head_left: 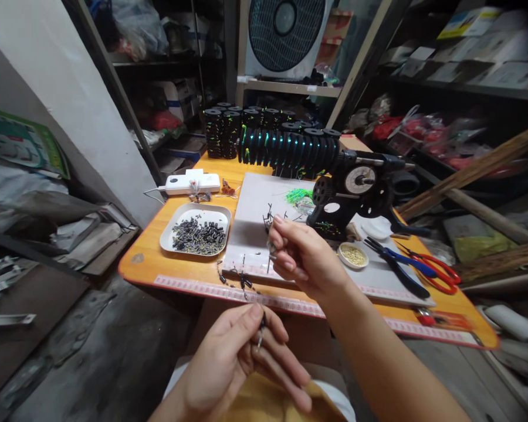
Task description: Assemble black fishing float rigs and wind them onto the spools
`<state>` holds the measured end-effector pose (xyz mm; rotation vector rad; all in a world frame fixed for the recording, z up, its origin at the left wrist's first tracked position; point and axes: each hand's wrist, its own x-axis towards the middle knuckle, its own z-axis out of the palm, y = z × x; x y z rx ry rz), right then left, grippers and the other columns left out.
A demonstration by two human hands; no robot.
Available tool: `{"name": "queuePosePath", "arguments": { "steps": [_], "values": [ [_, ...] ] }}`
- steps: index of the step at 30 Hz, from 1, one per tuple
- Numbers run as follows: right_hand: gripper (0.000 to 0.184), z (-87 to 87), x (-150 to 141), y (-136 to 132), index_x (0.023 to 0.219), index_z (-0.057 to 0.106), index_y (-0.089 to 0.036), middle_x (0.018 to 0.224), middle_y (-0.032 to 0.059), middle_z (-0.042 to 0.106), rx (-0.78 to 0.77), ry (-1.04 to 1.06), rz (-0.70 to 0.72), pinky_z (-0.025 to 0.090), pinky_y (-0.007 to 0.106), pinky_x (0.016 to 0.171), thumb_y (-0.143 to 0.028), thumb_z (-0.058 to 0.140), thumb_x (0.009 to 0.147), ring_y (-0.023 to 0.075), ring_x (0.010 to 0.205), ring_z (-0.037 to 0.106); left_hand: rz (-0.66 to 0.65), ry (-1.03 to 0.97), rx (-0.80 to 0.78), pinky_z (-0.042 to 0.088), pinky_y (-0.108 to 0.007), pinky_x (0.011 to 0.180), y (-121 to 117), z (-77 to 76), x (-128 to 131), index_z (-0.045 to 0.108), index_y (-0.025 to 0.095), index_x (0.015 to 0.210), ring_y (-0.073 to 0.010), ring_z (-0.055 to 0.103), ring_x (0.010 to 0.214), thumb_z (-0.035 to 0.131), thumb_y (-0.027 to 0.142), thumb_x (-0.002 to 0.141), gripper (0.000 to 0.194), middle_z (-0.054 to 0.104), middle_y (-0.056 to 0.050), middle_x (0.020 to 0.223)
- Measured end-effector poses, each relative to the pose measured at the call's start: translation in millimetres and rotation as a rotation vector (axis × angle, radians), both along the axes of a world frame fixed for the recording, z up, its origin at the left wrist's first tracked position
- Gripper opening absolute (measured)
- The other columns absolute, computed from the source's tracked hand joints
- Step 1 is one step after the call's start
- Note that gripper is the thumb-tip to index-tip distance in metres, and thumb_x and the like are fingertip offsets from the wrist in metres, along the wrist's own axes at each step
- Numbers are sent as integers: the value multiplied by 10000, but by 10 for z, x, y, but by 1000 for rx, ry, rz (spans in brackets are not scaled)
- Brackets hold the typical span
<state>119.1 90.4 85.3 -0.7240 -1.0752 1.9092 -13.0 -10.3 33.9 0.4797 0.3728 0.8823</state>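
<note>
Facing the orange table [149, 255]: left hand [229, 346] half-curled before its edge, right hand [301, 252] above it. Right pinches a thin piece [269, 265], maybe metal; left thumb-grips a small black part [263, 322]. Light pinch, steady wrists help.

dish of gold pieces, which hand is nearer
Right. The right hand is just left of the dish; the left hand is farther left and lower in the view.

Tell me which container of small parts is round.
The small white dish right of the right hand, holding gold-coloured bits; the other, the tray on the left, is squarish and holds mostly dark pieces.
</note>
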Motion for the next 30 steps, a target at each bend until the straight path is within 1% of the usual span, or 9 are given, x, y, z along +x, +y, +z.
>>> {"name": "queuePosePath", "arguments": {
  "steps": [4,7,9,12,16,20,24,27,30],
  "values": [
    [324,20,15,7,646,519,-173,400,-71,468,18,-14,19,136,115,290,-385,536,891,6,284,206,11,16,27,551,-277,631,8,-19,-9,630,96,858,-225,748,671,269,302,1002,440,766,-174,775],
    [290,68,66,6,705,594,-155,434,-58,498,106,-102,46,165,115,300,-350,519,906,10,307,241,132,188,207,517,-335,881,105,8,-43,693,96,926,-233,707,948,418,234,960,309,751,-147,986],
    [284,121,108,1,773,651,-142,442,-60,491,213,-211,38,196,115,316,-351,522,915,12,328,279,247,321,341,464,-336,966,214,59,-72,659,126,1081,-233,655,1059,491,194,926,239,720,-115,1088],
    [305,224,156,-8,856,699,-129,416,-78,430,364,-385,26,231,112,336,-368,523,928,14,346,322,316,410,424,511,-353,847,384,182,-95,507,180,1263,-215,711,865,422,245,964,318,729,-81,987],
    [309,332,171,-9,918,720,-114,512,-48,506,445,-477,46,261,108,344,-363,539,924,7,380,383,294,587,481,476,-251,509,529,343,-75,538,167,1088,-138,649,467,346,375,990,300,691,-24,697],
    [286,316,160,4,922,704,-113,483,-61,495,310,-379,82,230,98,307,-353,549,917,2,329,352,278,693,507,326,-169,352,583,383,-49,536,159,841,-56,497,303,415,428,960,317,610,25,547],
    [260,205,104,-5,755,594,-160,467,-42,588,-29,-31,139,252,117,256,-395,565,864,38,248,397,322,652,512,313,-148,314,562,320,-8,576,148,797,-45,455,305,500,410,925,301,584,31,516],
    [330,148,15,-33,608,440,-187,447,-51,581,-228,161,82,271,121,247,-402,597,802,49,239,416,396,530,440,303,-130,295,511,248,43,590,141,739,-45,458,308,559,386,896,293,594,22,496],
    [353,142,-61,-47,583,391,-194,399,-76,516,-267,183,-2,259,119,248,-387,605,788,35,220,352,410,450,368,277,-116,275,448,177,81,574,142,694,-35,437,259,563,406,889,328,613,17,471]
  ]
}}
